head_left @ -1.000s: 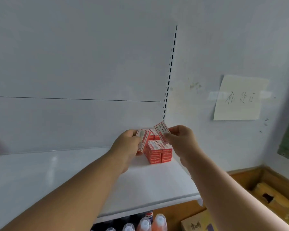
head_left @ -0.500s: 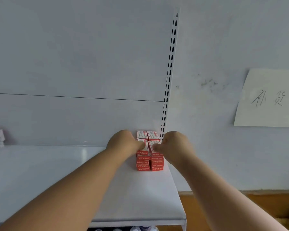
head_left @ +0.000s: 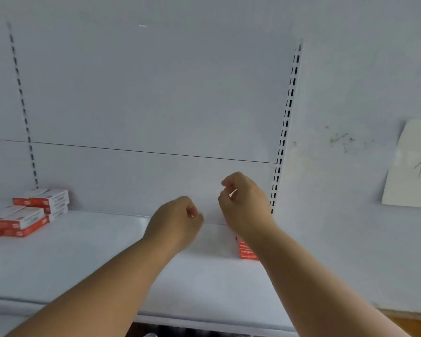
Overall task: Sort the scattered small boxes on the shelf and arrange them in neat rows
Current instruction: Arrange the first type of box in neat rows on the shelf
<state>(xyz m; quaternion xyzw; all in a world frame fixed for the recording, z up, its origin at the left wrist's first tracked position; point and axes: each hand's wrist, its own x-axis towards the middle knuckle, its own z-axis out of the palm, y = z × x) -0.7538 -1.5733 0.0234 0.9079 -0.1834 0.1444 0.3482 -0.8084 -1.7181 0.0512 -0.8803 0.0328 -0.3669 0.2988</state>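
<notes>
White back panel (head_left: 144, 93) behind the shelving, with a thin horizontal seam (head_left: 131, 150) running across it. Two slotted uprights: left one (head_left: 22, 100) leaning in the wide-angle view, right one (head_left: 286, 127) at the panel's edge. Right of that, a plain white wall (head_left: 338, 215) with a patch of scuff marks (head_left: 343, 139). Pale paper note (head_left: 412, 164) stuck on the wall at the right frame edge, handwritten strokes only partly in view, unreadable. Strip of brown floor (head_left: 416, 323) bottom right.

Two empty hands, left hand (head_left: 178, 218) and right hand (head_left: 244, 205), above shelf (head_left: 83, 259).
</notes>
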